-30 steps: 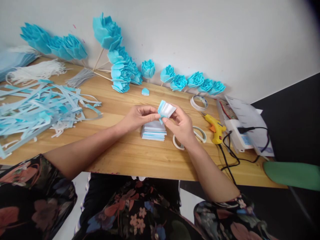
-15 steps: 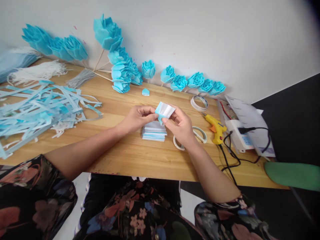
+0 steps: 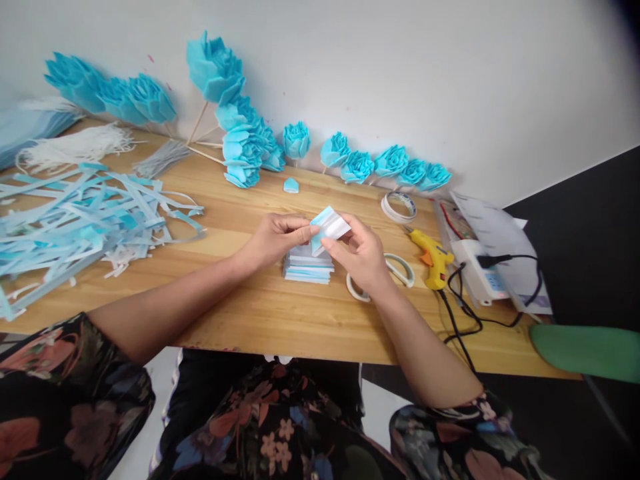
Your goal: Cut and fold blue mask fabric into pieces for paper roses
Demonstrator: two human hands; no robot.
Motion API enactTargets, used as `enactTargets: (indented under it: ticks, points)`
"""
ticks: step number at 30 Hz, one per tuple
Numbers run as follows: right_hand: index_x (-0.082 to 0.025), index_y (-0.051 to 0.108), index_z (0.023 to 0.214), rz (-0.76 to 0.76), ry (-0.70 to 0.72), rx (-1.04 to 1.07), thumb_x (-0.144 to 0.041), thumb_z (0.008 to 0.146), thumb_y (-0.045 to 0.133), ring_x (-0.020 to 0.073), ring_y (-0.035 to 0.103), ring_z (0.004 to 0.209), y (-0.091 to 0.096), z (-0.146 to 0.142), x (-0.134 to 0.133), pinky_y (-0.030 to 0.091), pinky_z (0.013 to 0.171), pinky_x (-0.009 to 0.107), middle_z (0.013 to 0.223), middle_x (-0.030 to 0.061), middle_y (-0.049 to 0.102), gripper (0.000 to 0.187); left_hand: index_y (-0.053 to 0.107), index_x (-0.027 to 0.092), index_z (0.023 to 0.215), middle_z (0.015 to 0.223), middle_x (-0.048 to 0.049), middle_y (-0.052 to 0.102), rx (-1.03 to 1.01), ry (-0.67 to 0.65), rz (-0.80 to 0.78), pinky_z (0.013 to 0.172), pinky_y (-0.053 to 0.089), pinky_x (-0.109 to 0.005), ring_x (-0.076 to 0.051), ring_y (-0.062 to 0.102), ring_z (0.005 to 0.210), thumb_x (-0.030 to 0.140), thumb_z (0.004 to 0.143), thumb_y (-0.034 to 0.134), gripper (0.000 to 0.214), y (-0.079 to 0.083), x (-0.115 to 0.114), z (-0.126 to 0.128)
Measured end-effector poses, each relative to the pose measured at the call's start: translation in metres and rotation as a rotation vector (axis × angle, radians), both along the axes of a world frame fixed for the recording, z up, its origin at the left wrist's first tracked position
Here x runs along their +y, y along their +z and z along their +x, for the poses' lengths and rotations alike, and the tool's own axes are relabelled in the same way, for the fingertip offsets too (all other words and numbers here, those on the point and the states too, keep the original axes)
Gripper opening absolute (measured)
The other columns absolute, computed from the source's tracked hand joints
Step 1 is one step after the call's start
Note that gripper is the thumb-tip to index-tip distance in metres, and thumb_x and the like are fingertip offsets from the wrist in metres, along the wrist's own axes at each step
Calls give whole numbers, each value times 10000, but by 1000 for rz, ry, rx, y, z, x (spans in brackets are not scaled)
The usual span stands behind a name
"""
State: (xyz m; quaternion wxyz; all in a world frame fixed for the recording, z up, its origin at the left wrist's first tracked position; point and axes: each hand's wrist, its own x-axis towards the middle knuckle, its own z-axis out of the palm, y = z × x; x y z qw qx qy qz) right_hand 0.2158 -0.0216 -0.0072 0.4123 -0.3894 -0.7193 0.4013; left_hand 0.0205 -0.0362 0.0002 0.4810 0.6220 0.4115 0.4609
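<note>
Both hands pinch one small folded piece of blue-and-white fabric [image 3: 331, 224] just above the work surface. My left hand [image 3: 277, 239] holds its left edge between thumb and fingers. Across from it, my right hand [image 3: 364, 252] grips the right and lower side, its thumb in front. Right below lies a stack of similar fabric pieces [image 3: 309, 268], partly covered by the held one. Scissors [image 3: 400, 270] lie under and beside my right wrist, partly hidden. Farther back, a single small folded blue piece [image 3: 291, 185] rests on the wooden table [image 3: 240, 327].
Blue fabric flowers [image 3: 245, 143] on sticks lean along the wall. Cut strips [image 3: 90, 223] heap at the left, near white cords [image 3: 77, 148] and grey wires [image 3: 161, 158]. To the right are a tape roll [image 3: 399, 207], a yellow glue gun [image 3: 431, 257] and a power strip [image 3: 481, 270].
The held piece has turned slightly between my fingers, and its blue fold now shows a different angle with the lower corner further down. Both hands stay in nearly the same place.
</note>
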Motion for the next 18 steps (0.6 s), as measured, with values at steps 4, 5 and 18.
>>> enactTargets:
  ticks: [4,5,18]
  points:
    - [-248,680,1116,11,18,14,-428,808,740,186,681,913,5,1,0,552,856,356,1017,17,740,361,610,146,595,620,-7,575,31,-35,-15,545,374,-230,-102,492,593,443,840,653,388,-1,-1,-1]
    - [-245,692,1087,8,20,10,-433,810,738,183,680,890,6,1,0,550,841,350,986,14,743,338,606,145,594,618,-7,572,37,-45,-18,539,370,-228,-101,488,589,441,839,650,387,0,-1,0]
    - [-229,725,868,22,-22,-21,-402,861,694,147,654,745,7,1,-2,519,706,288,819,-9,737,176,633,128,639,632,-5,560,30,-103,-63,521,350,-212,-90,469,573,425,847,639,363,5,-5,2]
